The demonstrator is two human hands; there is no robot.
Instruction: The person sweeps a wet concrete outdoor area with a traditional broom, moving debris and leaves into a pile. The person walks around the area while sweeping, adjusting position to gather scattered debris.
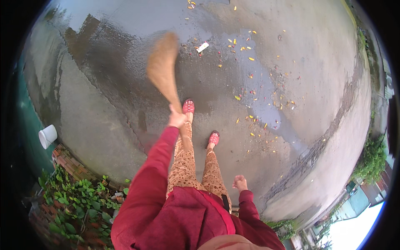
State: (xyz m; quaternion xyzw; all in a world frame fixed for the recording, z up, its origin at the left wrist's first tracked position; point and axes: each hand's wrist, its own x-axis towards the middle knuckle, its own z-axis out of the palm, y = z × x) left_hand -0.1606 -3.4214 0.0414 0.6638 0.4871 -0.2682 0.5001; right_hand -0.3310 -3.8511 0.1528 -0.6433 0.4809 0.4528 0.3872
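Observation:
My left hand (178, 118) is closed around the handle of a straw broom (162, 68). The broom's tan, curved head reaches out ahead of my feet over the wet ground and is smeared by motion. Whether its tip touches the ground, I cannot tell. Low at my right side, my right hand (239, 183) hangs beside my hip with loosely curled fingers and nothing visible in it. Ahead and to the right of the broom, yellow leaves (251, 59) and small red bits lie scattered. A whitish flat scrap (202, 47) rests near the broom head.
My feet, in red sandals (188, 106), stand on wet concrete (200, 79). A shallow puddle (260, 96) stretches to the right. At the left are a white bucket (48, 136), a low brick edge (73, 162) and leafy plants (79, 200). Bushes (371, 160) grow along the far right.

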